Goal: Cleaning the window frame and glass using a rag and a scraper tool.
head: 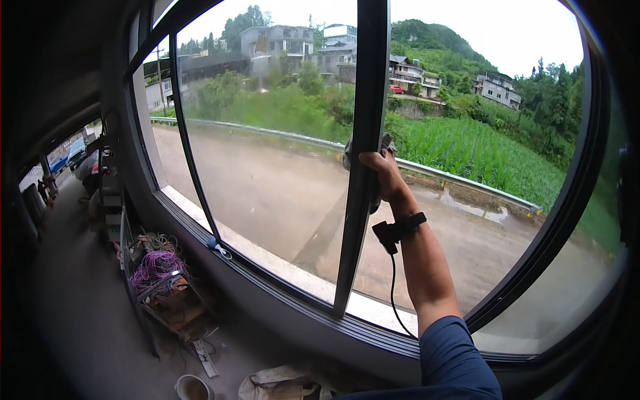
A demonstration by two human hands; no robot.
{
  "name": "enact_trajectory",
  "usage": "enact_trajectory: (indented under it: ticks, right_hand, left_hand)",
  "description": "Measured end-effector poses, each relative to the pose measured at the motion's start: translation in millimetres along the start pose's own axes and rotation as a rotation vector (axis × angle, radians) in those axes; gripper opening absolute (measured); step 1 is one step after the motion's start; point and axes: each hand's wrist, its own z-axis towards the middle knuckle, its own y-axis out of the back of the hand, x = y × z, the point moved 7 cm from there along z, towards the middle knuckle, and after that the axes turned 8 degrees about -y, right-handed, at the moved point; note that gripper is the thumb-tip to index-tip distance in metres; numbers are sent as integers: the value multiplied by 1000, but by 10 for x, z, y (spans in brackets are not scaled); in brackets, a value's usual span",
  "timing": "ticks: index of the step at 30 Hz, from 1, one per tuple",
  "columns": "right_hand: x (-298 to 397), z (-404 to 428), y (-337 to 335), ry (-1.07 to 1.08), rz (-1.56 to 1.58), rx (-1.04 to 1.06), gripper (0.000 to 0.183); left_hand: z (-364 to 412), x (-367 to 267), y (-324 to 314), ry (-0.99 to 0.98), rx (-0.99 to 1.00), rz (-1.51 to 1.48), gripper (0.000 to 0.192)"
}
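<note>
My right hand reaches up to the dark vertical frame bar of a sliding window, its thumb across the bar's edge. A dark grey cloth is bunched in the hand and shows on both sides of the bar. The fingers are mostly hidden. A black strap with a small device sits on the wrist, and a cable hangs from it. Left of the bar is a smeared glass pane. My left hand is out of view.
A brush with a pale handle lies on the window track. Below at the left stands a metal-framed cart with tangled purple wires. A bucket and a pale sack are on the floor.
</note>
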Motion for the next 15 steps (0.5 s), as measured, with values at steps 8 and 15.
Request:
enact_trajectory:
  ticks: [8, 15]
  right_hand:
    - [-97, 71, 57, 24, 12, -15, 46]
    - [-134, 75, 80, 5, 13, -22, 47]
  left_hand:
    - [-316, -414, 9, 50, -38, -78, 38]
    - [-483, -633, -167, 117, 45, -213, 36]
